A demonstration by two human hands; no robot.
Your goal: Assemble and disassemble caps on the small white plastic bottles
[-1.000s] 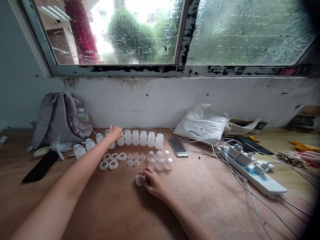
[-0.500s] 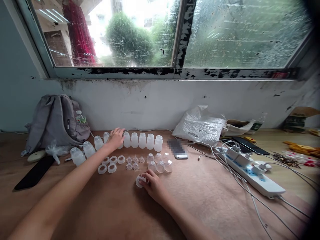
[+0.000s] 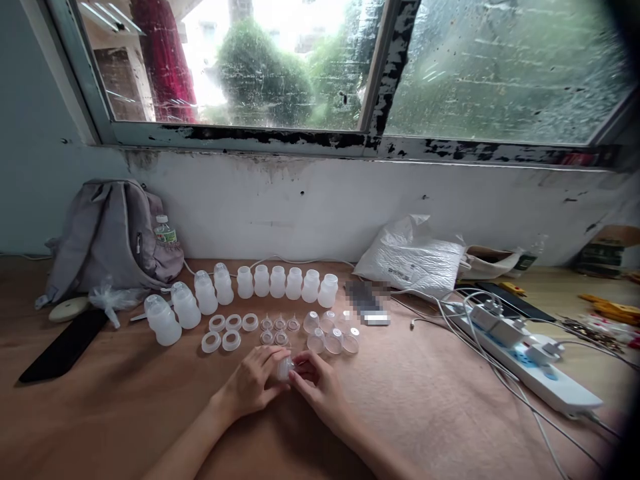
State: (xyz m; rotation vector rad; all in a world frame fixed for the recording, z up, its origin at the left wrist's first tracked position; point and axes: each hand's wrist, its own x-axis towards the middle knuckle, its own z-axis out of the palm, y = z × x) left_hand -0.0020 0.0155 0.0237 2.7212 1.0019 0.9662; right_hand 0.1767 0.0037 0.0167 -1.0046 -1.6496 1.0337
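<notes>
left hand (image 3: 251, 379) and right hand (image 3: 323, 387) share a pinching grip on a translucent piece (image 3: 285, 369), seemingly fitting it; next calls for steady alignment.

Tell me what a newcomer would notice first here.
Probably the pale bottles first, standing in a curved row across the table, the four leftmost capped. Next, the left hand and right hand, together at a small translucent piece in front of the bottles. Above, the flaking window frame stands out too.

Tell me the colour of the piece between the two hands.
The held piece looks translucent whitish, though partly hidden; head view shows it best.
</notes>
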